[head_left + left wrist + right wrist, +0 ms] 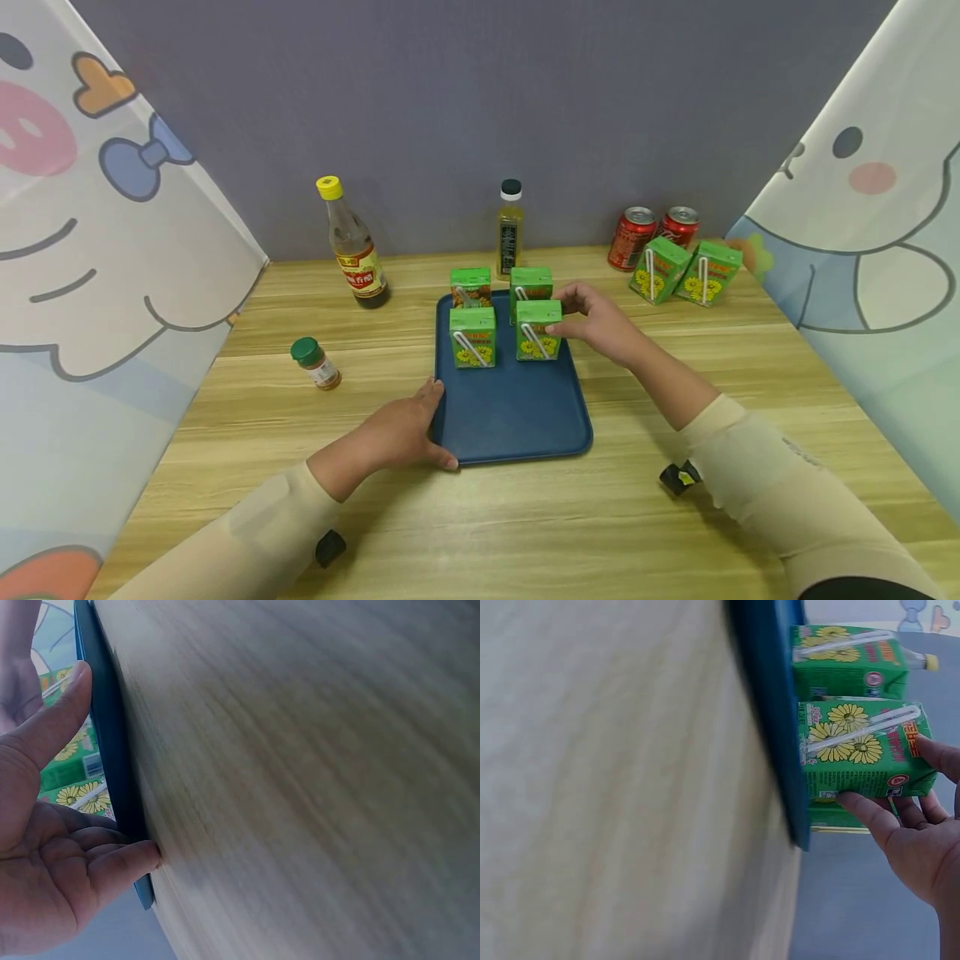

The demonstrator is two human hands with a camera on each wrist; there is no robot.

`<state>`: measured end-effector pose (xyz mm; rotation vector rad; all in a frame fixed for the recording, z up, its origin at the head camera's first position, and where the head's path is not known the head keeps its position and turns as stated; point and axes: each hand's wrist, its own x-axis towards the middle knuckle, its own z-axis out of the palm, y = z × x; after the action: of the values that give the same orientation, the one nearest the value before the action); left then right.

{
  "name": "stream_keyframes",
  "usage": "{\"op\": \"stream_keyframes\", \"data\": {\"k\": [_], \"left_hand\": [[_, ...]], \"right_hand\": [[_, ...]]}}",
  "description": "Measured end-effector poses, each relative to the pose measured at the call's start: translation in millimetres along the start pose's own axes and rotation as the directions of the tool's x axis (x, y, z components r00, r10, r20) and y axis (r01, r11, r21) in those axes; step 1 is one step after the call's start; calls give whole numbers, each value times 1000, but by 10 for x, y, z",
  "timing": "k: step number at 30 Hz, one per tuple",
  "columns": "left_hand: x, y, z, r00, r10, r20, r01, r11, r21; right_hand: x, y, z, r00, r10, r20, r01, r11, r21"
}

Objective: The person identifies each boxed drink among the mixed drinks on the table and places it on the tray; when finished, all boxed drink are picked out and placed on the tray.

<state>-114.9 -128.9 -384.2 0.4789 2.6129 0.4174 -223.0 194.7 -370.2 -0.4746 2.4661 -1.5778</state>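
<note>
A dark blue tray (pixel 513 417) lies on the table with several green drink cartons standing on its far half. My right hand (pixel 600 323) holds the front right carton (pixel 538 343) by its right side, thumb on the front face. The right wrist view shows that carton (pixel 855 746) with its white straw, another finger against its side. My left hand (pixel 401 429) rests against the tray's near left corner, thumb extended along the rim in the left wrist view. Other cartons on the tray are the front left one (pixel 473 354), the back left one (pixel 471 279) and the back right one (pixel 531 277).
Two more green cartons (pixel 658 271) lean at the back right before two red cola cans (pixel 632 239). Behind the tray stands a dark-capped oil bottle (pixel 510 229). A yellow-capped sauce bottle (pixel 356 250) and a green-lidded spice jar (pixel 317 364) stand on the left.
</note>
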Motion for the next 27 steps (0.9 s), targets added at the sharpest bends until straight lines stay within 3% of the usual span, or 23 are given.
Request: {"op": "stream_keyframes", "data": {"k": [14, 19, 24, 27], "left_hand": [[18, -4, 3, 1000, -10, 5, 10, 1000, -6], [18, -3, 13, 1000, -6, 3, 6, 1000, -8], [20, -1, 22, 1000, 9, -3, -9, 1000, -11], [19, -2, 23, 1000, 11, -6, -11, 1000, -9]], "right_hand": [[19, 75, 29, 998, 12, 61, -12, 1000, 6], [1, 69, -88, 998, -11, 66, 12, 1000, -18], [-29, -25, -371, 996, -54, -72, 52, 998, -25], [-47, -87, -564, 979, -65, -191, 50, 995, -82]]}}
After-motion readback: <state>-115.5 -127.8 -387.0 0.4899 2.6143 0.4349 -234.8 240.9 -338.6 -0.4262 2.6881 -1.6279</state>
